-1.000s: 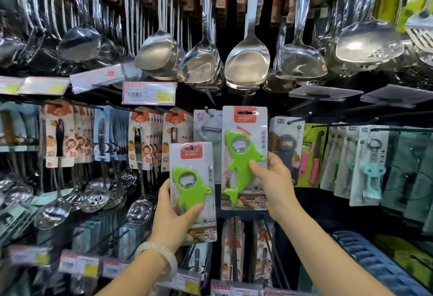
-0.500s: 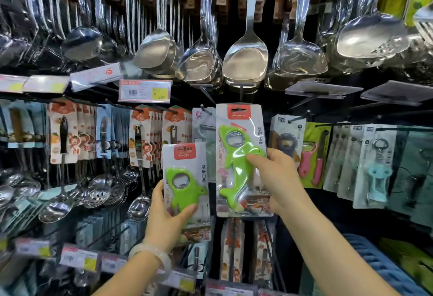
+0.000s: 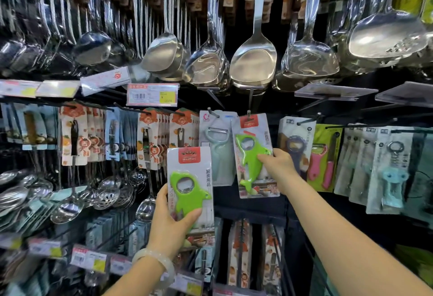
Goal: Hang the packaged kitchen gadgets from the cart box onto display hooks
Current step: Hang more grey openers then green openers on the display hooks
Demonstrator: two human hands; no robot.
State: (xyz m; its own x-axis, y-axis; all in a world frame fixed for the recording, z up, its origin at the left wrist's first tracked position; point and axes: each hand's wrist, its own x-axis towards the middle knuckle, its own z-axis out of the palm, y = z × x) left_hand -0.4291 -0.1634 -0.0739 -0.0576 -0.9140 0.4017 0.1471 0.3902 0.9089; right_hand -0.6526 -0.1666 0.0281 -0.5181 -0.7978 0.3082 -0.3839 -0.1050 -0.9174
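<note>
Green opener packs (image 3: 190,192) (image 3: 254,155): two, one per hand (image 3: 172,223) (image 3: 278,169)

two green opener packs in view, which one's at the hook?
The upper green opener pack, held by the right hand: its top meets the hook. The left hand holds the lower pack, clear of hooks.

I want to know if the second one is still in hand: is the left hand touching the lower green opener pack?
Touching. The head view shows the left hand gripping the lower green opener pack, thumb across its front.

right hand (image 3: 278,169) holds a green opener pack (image 3: 254,155) at a hook (image 3: 249,113); left hand (image 3: 171,223) grips another pack (image 3: 190,190).
</note>
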